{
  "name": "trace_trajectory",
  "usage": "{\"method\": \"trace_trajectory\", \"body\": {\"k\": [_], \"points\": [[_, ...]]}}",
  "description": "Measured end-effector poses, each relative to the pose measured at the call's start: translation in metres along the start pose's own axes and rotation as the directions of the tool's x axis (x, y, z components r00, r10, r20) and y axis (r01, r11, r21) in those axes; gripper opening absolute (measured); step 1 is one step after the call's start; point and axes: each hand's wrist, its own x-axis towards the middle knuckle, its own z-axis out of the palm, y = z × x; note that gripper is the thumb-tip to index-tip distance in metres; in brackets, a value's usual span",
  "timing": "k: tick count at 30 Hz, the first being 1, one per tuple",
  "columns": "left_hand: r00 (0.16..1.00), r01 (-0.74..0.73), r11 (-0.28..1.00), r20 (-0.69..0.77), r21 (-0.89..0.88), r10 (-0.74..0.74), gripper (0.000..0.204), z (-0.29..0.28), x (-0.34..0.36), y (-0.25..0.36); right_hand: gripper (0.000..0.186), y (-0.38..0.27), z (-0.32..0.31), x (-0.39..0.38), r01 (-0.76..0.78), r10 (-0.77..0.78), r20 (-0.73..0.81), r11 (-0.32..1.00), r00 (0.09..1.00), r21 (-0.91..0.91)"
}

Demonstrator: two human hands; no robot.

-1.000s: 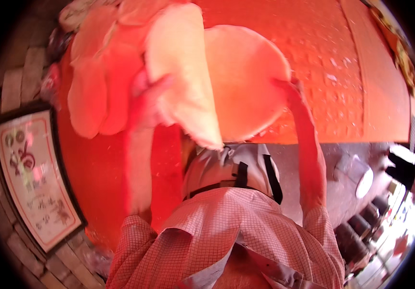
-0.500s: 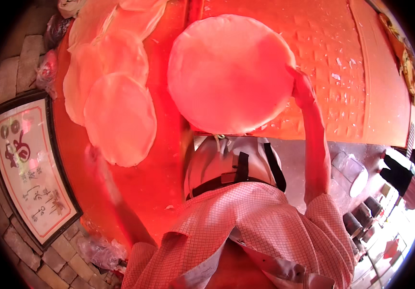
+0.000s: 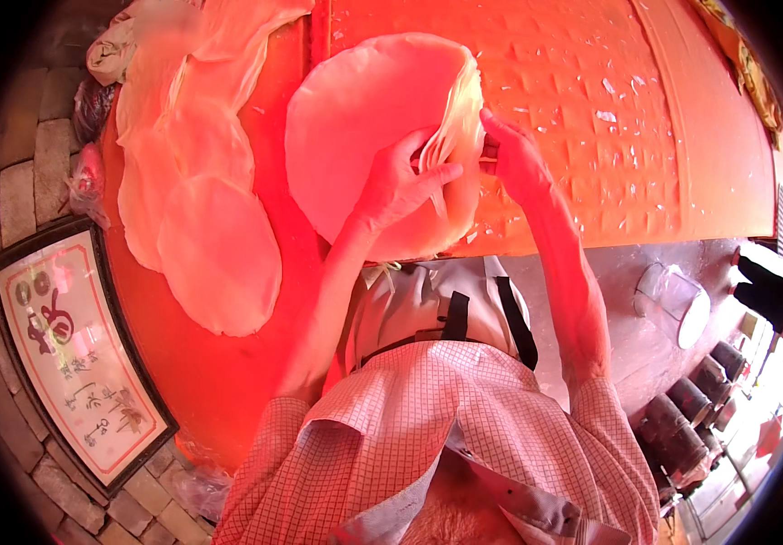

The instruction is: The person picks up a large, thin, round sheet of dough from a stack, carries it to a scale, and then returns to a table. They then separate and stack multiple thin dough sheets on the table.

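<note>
A stack of thin, round dough sheets (image 3: 355, 136) lies in front of me, at the table's near edge. Along its right side several layers are lifted and folded back, so their edges show as pale strips. My left hand (image 3: 401, 182) lies over the stack, with thumb and fingers closed on these folded layers. Just beyond the stack's right edge is my right hand (image 3: 511, 162), its fingers bent towards the lifted edges; whether it pinches a sheet is hidden. More round dough sheets (image 3: 219, 254) overlap in a long row to the left.
The orange table (image 3: 573, 163) has a dimpled surface on the right, strewn with white flakes. A framed sign (image 3: 83, 354) stands at the left by a brick floor. Plastic bags (image 3: 89, 186) lie at the table's left edge. Dark cylinders (image 3: 682, 418) and a white-topped stool (image 3: 693, 318) stand at the lower right.
My left hand has come from the table's left side onto the dough stack. Layers at the stack's right side are now folded up, and my right hand has shifted left there.
</note>
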Motion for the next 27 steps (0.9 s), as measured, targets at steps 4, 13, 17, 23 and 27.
{"method": "trace_trajectory", "body": {"k": [4,13,17,23,27], "points": [[0.978,0.173,0.985,0.119,-0.011,-0.171,0.05,-0.016,0.001,-0.007,0.044,-0.004,0.009,-0.015,0.085,-0.085,0.009,0.99,0.996,-0.113],[0.982,0.187,0.982,-0.03,0.034,-0.186,0.031,-0.006,0.003,-0.03,0.048,-0.001,0.006,-0.013,0.125,-0.126,0.008,0.978,0.992,-0.168],[0.979,0.11,0.979,-0.15,-0.169,-0.136,0.021,-0.015,-0.003,-0.026,0.041,0.022,-0.022,0.002,0.094,-0.1,-0.019,0.974,0.995,-0.208],[0.98,0.1,0.885,-0.197,0.454,-0.01,0.025,-0.014,-0.003,-0.008,0.031,0.026,-0.011,0.011,0.289,-0.359,-0.016,0.775,0.933,-0.562],[0.99,0.106,0.994,-0.099,0.019,-0.103,0.03,-0.057,-0.018,0.006,0.03,0.02,-0.015,0.0,0.309,-0.317,0.008,0.918,0.948,-0.248]]}}
